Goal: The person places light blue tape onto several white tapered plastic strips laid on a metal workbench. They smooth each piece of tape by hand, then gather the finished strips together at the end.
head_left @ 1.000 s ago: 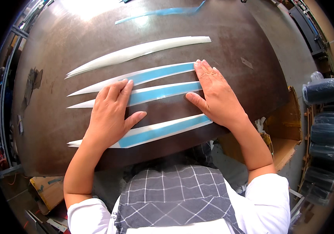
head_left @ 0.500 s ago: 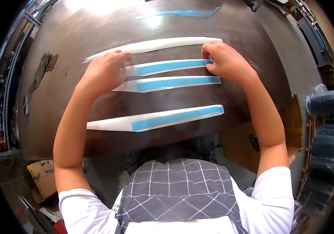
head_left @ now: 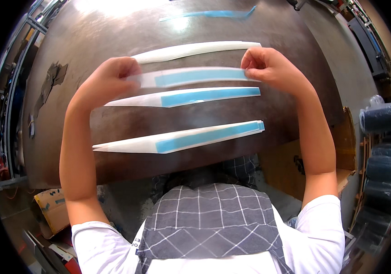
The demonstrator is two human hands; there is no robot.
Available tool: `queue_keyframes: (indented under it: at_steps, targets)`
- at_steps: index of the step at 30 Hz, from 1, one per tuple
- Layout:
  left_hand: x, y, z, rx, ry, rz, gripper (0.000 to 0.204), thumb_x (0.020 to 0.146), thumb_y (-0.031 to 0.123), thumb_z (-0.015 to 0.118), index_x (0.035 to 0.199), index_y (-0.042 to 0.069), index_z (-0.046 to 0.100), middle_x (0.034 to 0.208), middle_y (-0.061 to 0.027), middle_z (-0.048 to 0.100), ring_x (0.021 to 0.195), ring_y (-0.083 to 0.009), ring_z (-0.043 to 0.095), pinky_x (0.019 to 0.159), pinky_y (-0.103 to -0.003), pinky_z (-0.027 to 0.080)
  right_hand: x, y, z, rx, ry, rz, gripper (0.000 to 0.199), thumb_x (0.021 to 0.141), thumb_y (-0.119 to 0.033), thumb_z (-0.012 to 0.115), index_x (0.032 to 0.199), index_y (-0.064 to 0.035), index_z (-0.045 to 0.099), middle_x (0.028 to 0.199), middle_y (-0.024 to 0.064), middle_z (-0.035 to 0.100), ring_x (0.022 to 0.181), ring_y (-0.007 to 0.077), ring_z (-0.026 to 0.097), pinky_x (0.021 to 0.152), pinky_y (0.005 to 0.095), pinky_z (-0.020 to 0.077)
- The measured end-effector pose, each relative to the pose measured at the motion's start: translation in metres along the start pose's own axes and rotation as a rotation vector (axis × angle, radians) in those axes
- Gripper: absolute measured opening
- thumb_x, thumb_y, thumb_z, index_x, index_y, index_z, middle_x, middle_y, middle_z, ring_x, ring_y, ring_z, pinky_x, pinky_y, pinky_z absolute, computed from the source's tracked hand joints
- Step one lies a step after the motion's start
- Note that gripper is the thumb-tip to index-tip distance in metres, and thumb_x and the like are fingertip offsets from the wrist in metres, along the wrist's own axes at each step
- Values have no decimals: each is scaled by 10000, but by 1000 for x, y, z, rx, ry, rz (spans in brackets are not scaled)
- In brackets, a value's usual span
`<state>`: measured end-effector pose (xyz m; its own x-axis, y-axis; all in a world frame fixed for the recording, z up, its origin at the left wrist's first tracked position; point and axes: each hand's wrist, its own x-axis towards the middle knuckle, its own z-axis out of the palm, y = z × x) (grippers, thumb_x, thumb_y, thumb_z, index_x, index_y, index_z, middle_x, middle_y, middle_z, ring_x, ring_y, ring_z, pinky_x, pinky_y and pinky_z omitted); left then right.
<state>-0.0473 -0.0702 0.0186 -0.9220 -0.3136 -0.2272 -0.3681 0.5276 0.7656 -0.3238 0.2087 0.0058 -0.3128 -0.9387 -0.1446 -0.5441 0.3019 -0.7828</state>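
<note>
Between my two hands stretches a long white strip with a light blue band (head_left: pixel 200 77), slightly blurred. My left hand (head_left: pixel 113 80) pinches its left end, and my right hand (head_left: pixel 268 68) grips its right end between thumb and fingers. Just nearer to me lies another tapered white strip with a blue band (head_left: pixel 209 95). Closest to the table's front edge rests a pile of similar strips (head_left: pixel 204 137), with pointed left tips and layered right ends. Beyond my hands is a stack of plain white strips (head_left: pixel 200 50), its left part hidden behind my left hand.
A loose blue film strip (head_left: pixel 207 15) lies at the far side of the brown table (head_left: pixel 127 166). Dark scraps (head_left: pixel 49 86) lie at the left. A cardboard box (head_left: pixel 282 169) stands below the right edge, with plastic-wrapped dark rolls (head_left: pixel 382 164) farther right.
My hands have closed on the strip between them and raised it a little off the table. My left hand has shifted left, uncovering more of the strip nearer to me.
</note>
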Motion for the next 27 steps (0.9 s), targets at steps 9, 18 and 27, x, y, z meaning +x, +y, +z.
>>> queue_keyframes:
  at_steps: [9, 18, 27]
  targets:
    - [-20, 26, 37, 428, 197, -13, 256, 786, 29, 757, 981, 20, 592, 1011, -97, 596, 951, -243, 589, 892, -346, 507, -31, -13, 22, -461, 181, -85, 196, 860, -160, 719, 977, -4, 722, 1048, 184, 688, 1048, 340, 655, 940, 427, 519]
    - [66, 16, 22, 387, 257, 241, 249, 853, 60, 743, 1087, 0, 682, 1089, -118, 684, 1056, -256, 657, 945, -369, 528, 69, 18, -50, -496, 225, 73, 386, 844, -163, 742, 1192, -6, 684, 1164, 166, 704, 1061, 311, 676, 914, 392, 531]
    - [77, 23, 19, 422, 192, 86, 237, 827, 46, 748, 1058, 12, 707, 1043, -94, 661, 976, -234, 643, 914, -350, 530, 55, 21, -52, -421, 135, 84, 208, 830, -114, 752, 963, -2, 637, 890, 102, 625, 834, 243, 596, 762, 367, 490]
